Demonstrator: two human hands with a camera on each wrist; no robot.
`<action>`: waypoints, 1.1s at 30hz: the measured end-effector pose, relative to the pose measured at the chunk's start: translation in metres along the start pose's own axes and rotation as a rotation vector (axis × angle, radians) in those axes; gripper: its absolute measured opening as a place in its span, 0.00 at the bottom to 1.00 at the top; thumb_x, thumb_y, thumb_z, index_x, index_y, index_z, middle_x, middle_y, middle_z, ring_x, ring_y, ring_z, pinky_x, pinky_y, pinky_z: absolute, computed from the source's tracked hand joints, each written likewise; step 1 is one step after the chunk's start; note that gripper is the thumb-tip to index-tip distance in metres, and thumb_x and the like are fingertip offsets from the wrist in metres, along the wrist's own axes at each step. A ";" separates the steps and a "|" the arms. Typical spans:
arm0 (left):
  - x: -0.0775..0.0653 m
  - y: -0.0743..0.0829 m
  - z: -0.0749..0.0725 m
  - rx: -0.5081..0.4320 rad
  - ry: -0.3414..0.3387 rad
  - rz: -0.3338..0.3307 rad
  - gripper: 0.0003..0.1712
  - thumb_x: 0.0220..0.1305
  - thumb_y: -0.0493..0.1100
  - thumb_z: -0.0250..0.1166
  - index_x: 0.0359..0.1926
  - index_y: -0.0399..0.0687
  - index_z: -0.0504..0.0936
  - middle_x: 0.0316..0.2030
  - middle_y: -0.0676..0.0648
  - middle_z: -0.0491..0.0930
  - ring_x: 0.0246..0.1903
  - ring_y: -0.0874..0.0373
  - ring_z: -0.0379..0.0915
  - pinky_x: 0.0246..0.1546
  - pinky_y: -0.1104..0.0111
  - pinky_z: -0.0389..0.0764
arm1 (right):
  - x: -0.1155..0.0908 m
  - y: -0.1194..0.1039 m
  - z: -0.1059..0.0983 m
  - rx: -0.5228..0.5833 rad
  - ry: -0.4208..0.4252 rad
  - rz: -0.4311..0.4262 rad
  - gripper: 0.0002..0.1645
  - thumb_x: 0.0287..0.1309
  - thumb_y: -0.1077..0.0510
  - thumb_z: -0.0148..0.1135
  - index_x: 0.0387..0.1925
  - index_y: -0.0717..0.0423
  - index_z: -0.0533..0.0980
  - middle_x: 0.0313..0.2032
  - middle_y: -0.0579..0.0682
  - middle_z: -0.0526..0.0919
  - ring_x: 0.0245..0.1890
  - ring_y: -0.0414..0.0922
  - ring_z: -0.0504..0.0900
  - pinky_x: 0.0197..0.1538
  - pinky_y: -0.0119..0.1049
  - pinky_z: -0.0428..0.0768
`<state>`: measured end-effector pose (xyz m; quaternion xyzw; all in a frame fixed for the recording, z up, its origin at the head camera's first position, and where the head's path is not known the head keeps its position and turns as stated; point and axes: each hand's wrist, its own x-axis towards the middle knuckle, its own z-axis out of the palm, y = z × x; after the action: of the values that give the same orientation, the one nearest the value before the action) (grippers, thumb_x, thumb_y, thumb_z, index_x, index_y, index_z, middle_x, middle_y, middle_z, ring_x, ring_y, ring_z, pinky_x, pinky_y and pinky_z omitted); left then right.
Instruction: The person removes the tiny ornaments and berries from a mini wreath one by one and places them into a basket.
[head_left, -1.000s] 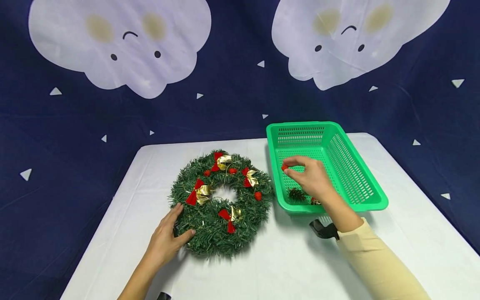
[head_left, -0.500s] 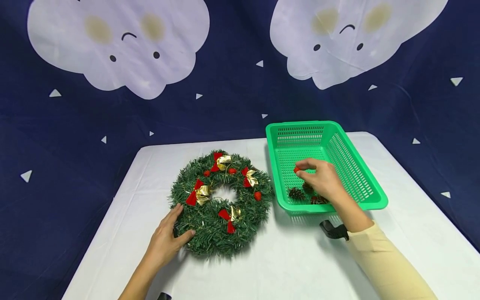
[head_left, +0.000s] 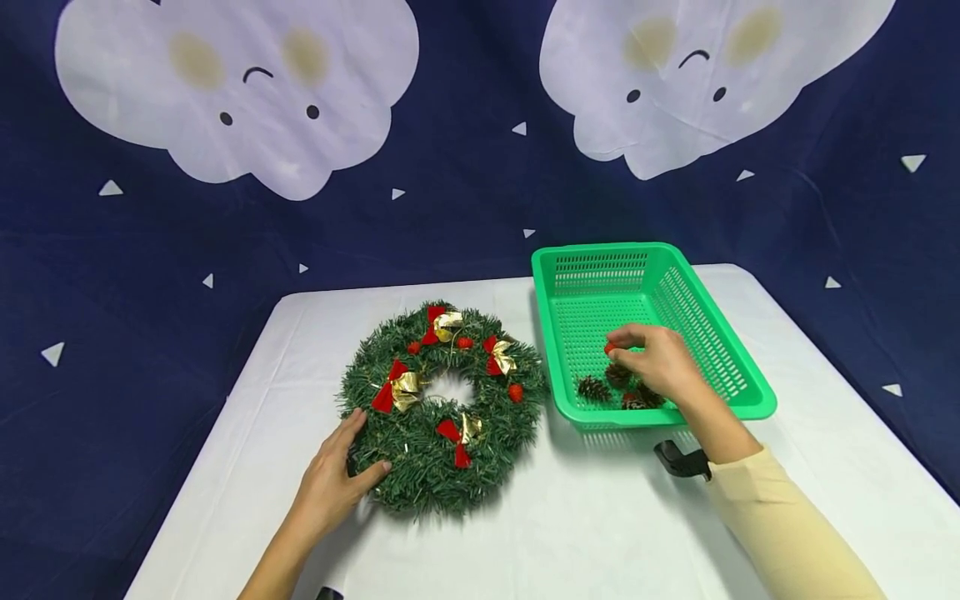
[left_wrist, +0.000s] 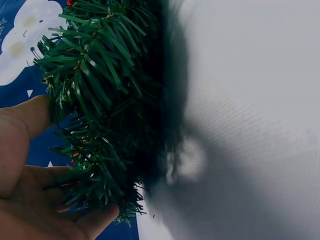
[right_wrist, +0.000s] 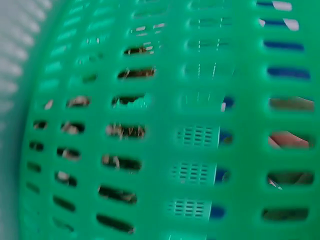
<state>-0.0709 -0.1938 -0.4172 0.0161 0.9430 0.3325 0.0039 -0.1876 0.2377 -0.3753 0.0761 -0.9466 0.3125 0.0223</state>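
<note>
With right hand (head_left: 658, 364), pinches a small red berry (head_left: 611, 347) narrowly between thumb and fingers, apparently because so tiny a thing allows no fuller hold, just above the pine cones (head_left: 592, 388) in the green basket (head_left: 600, 419). With left hand (head_left: 330, 477) spread wide, touches the wreath (head_left: 423, 429) at its near left edge, probably to steady it; set flat on the white table (head_left: 525, 533), close left of the basket, presumably for easy reach. By count: one wreath, four bows (head_left: 395, 388) and three fixed berries (head_left: 515, 392) on it; one basket, at least three cones inside.
</note>
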 end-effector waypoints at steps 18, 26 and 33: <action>-0.001 -0.001 0.000 -0.001 0.006 0.007 0.47 0.58 0.52 0.66 0.72 0.42 0.54 0.73 0.41 0.50 0.70 0.35 0.48 0.63 0.35 0.55 | -0.001 0.022 -0.011 -0.083 -0.006 0.022 0.16 0.58 0.57 0.61 0.48 0.56 0.80 0.44 0.60 0.85 0.49 0.62 0.78 0.45 0.54 0.76; -0.001 -0.001 0.001 0.003 0.004 0.004 0.47 0.58 0.52 0.66 0.72 0.43 0.54 0.73 0.41 0.50 0.70 0.35 0.48 0.63 0.35 0.54 | 0.000 0.030 -0.013 -0.105 -0.035 0.034 0.17 0.57 0.57 0.61 0.48 0.58 0.80 0.42 0.59 0.86 0.46 0.60 0.80 0.40 0.48 0.77; -0.002 -0.001 0.001 -0.001 0.000 0.003 0.47 0.58 0.51 0.66 0.72 0.42 0.54 0.73 0.41 0.50 0.70 0.35 0.47 0.63 0.35 0.54 | 0.000 0.035 -0.013 -0.109 -0.053 0.035 0.17 0.58 0.57 0.60 0.48 0.59 0.79 0.42 0.59 0.86 0.45 0.60 0.81 0.43 0.51 0.78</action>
<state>-0.0689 -0.1937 -0.4183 0.0174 0.9428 0.3329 0.0034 -0.1929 0.2736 -0.3855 0.0665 -0.9636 0.2589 -0.0041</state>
